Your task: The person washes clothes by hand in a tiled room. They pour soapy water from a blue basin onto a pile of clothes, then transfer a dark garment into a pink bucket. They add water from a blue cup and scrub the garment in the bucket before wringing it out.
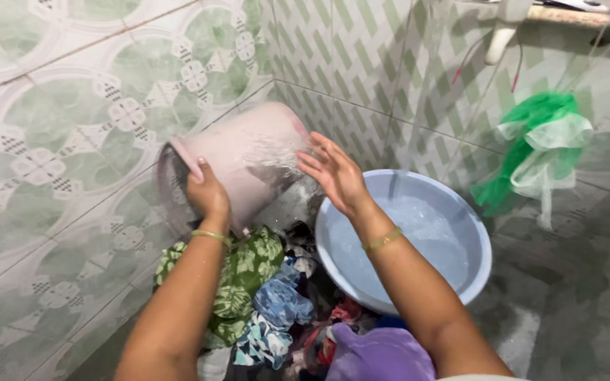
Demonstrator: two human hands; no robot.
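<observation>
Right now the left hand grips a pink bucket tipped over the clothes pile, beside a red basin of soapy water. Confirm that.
Not quite: the basin is light blue, not red, as the head view shows. The left hand does grip the pink bucket, tipped over the clothes pile.

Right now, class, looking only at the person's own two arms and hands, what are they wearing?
Both forearms are bare, with no sleeves in view. The left hand has a thin gold-coloured bangle at its wrist; the right hand has a similar thin gold-coloured bracelet. No rings or gloves are visible.
</observation>
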